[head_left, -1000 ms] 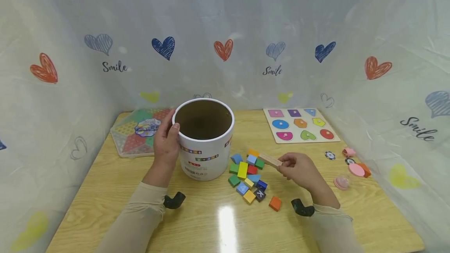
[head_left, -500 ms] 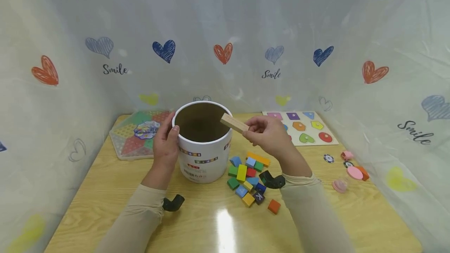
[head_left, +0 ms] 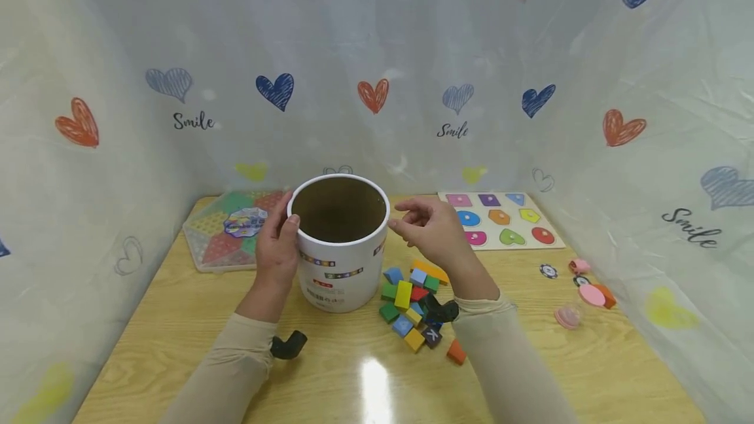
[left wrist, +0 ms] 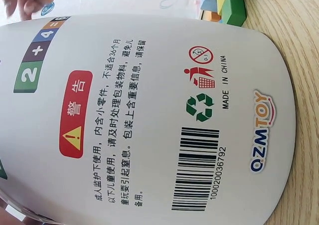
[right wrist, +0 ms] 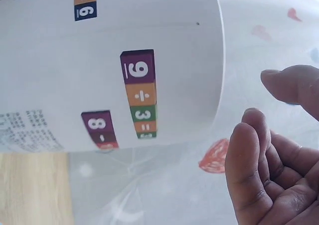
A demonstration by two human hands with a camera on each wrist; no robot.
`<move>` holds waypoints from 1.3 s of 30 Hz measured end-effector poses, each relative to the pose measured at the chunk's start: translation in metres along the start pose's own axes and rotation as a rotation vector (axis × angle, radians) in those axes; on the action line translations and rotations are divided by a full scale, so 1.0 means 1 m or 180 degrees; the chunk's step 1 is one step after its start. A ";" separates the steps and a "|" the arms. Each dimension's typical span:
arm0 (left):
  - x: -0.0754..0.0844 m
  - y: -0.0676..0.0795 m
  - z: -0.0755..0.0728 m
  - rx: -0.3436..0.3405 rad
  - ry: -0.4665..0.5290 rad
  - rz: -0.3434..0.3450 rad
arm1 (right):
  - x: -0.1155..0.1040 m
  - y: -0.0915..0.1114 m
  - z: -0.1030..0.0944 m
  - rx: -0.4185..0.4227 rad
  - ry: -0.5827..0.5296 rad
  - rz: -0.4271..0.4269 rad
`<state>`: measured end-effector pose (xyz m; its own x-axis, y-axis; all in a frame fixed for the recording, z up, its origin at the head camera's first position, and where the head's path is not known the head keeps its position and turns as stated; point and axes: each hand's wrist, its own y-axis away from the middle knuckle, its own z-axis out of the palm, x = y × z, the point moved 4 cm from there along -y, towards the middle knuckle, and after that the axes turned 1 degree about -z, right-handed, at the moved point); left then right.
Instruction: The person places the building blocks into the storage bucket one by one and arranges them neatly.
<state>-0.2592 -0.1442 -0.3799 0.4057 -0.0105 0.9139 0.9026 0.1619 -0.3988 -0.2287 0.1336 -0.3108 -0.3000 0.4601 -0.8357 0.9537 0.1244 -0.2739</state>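
Bucket (head_left: 341,280) is held by left hand (head_left: 278,243); right hand (head_left: 431,232) hovers, thumb apart.

Both arms reach forward, left hand (head_left: 277,250) gripping, right hand (head_left: 434,231) raised with thumb and forefinger parted.
In the head view, the left forearm (head_left: 226,358) enters from 7 o'clock, its pale sleeve ending at the wrist, and points toward 1 o'clock; that hand sits at 8 o'clock, fingers and thumb bent in a clasp. The right forearm (head_left: 506,358), likewise sleeved, rises from 5 o'clock toward 11; its forefinger points to 9 o'clock, its thumb to 10, the other fingers loosely curled.
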 end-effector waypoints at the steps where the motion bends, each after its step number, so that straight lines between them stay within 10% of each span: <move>1: 0.000 0.000 0.000 0.0000 -0.0005 -0.0004 | 0.003 0.004 -0.003 0.0018 0.0043 0.0010; 18: 0.005 -0.006 -0.006 0.0078 0.0020 -0.0027 | 0.149 0.109 -0.035 -0.0646 0.0393 0.1147; 27: 0.012 -0.002 0.001 -0.0034 0.0179 0.0056 | 0.170 0.151 -0.031 -0.1202 0.0197 0.0894; 39: 0.029 0.009 0.006 -0.0073 0.0095 -0.0013 | 0.170 0.162 -0.023 -0.0917 0.0375 0.1064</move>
<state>-0.2403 -0.1370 -0.3567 0.4058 -0.0406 0.9131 0.9072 0.1393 -0.3970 -0.1247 0.2520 -0.4859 0.0141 0.6114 -0.7912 0.9699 0.1839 0.1594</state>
